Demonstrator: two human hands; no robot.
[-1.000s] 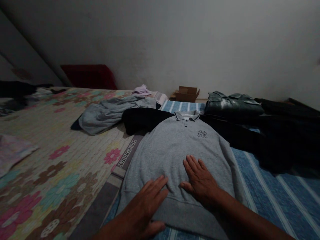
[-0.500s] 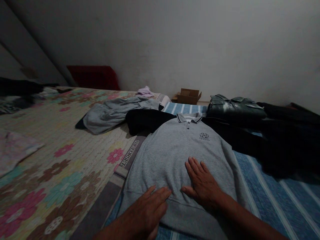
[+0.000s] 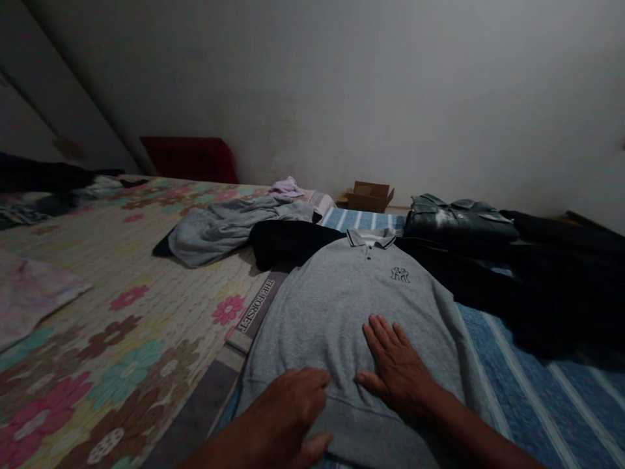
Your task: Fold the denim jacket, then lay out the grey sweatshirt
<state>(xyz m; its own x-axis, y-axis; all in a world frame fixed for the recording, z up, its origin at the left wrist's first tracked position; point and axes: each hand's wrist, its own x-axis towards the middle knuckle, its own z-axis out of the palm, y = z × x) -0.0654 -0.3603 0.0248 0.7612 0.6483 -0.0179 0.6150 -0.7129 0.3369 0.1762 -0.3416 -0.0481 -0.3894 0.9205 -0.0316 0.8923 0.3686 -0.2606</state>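
Observation:
A grey polo sweatshirt [image 3: 336, 306] with black sleeves lies front side up, its striped collar pointing away from me. My right hand [image 3: 395, 361] rests flat on its lower front, fingers stretched out and thumb spread. Near the hem on the left is my left hand [image 3: 293, 410], its fingers bent downward and the thumb held apart. It appears to hold nothing, though its fingertips are partly hidden. The left sleeve [image 3: 293, 241] reaches toward a crumpled grey garment [image 3: 224, 225].
Beneath are a floral sheet [image 3: 170, 306] and a blue striped cover [image 3: 508, 365]. A folded dark green denim garment [image 3: 459, 218] and black clothing [image 3: 571, 293] lie at right. A cardboard box [image 3: 371, 197] and a red board [image 3: 188, 158] are by the wall.
My left hand has gone from fingers laid out on the cloth to bent fingers with the thumb apart. The right hand stays on the sweatshirt. The view has tilted up slightly.

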